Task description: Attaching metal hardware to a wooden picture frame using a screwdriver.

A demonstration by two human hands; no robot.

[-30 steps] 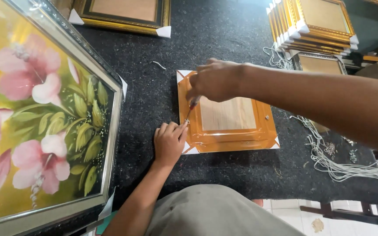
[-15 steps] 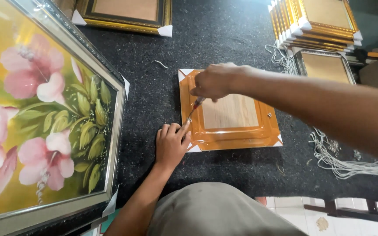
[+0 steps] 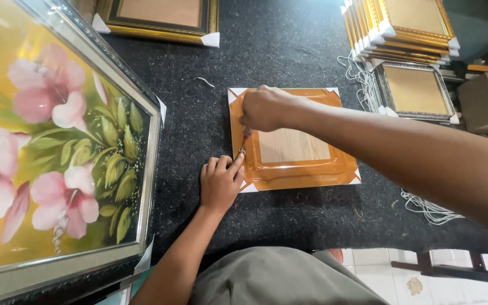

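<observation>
Orange frame: small glossy orange picture frame [image 3: 295, 138] with wood-grain back is lying face-down on the black felt-covered table [image 3: 289, 51].
Right hand [image 3: 264, 107]: is closing around a thin red-handled tool [image 3: 244, 141], now angled lower along the left rail.
Left hand [image 3: 219, 181]: is resting flat, fingers extended, steadying that edge as before.
Surroundings: large silver-framed flower painting [image 3: 57, 141] is leaning nearby.
</observation>
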